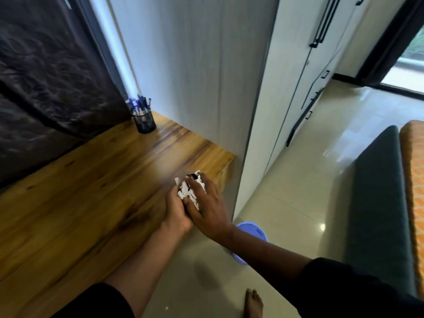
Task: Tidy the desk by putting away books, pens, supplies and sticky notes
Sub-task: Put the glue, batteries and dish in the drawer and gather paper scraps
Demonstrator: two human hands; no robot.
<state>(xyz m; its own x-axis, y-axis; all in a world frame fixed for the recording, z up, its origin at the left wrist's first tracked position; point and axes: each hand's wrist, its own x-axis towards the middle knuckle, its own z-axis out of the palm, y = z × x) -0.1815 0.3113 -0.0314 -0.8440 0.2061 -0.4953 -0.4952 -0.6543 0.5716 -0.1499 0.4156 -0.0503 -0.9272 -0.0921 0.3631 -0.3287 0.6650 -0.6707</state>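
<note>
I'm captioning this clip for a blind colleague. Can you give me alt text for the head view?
Two hands, left and right, cup a wad of crumpled paper at the right end of a wooden desk. A pen holder stands at the back, and a blue bin sits on the floor below the hands.

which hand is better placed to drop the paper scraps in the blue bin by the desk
Probably the right hand. It lies on top of the paper scraps and its arm passes directly above the blue bin on the floor. The left hand cups the scraps from underneath, on the desk side.
</note>
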